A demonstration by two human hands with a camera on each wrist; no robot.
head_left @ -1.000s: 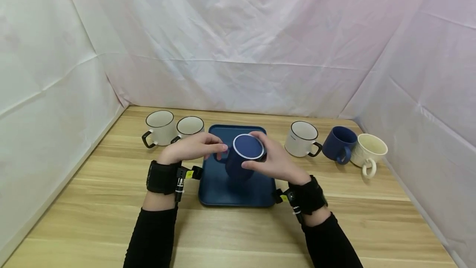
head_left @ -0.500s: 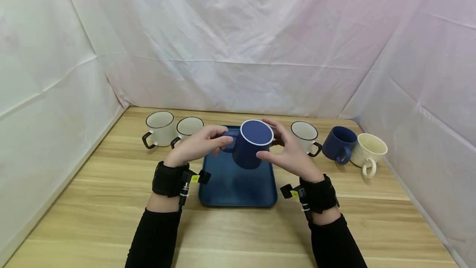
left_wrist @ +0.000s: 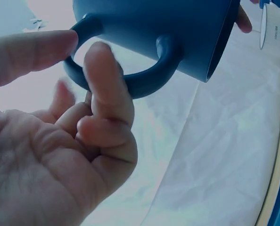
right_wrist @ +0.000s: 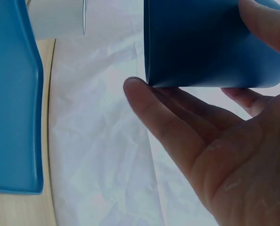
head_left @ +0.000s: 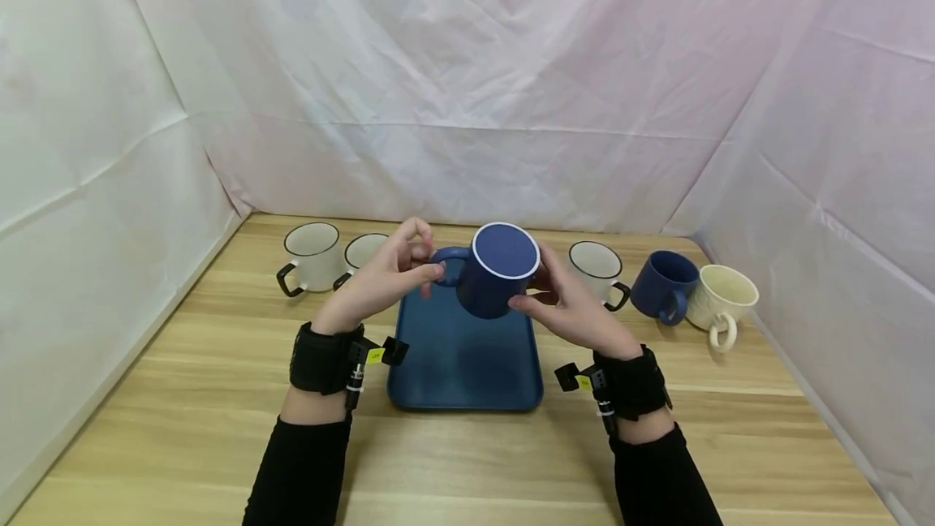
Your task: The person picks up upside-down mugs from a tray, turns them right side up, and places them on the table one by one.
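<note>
A dark blue mug (head_left: 493, 282) hangs in the air above the far end of the blue tray (head_left: 453, 372), tilted so that a blue, white-ringed end faces the head camera. My left hand (head_left: 394, 274) pinches its handle (left_wrist: 130, 84) between thumb and forefinger. My right hand (head_left: 566, 307) grips the mug's body (right_wrist: 201, 42), with the thumb on one side and the fingers (right_wrist: 177, 117) under the other. The tray lies flat on the wooden table (head_left: 183, 364) with nothing on it.
Two white, black-rimmed mugs (head_left: 310, 254) (head_left: 363, 252) stand at the far left of the tray. To its right stand another white mug (head_left: 595, 266), a blue mug (head_left: 661, 282) and a cream mug (head_left: 719, 299). White cloth walls close in the table on three sides.
Both hands have lifted the blue mug off the tray and carried it up and slightly away. The left fingers have closed on the handle.
</note>
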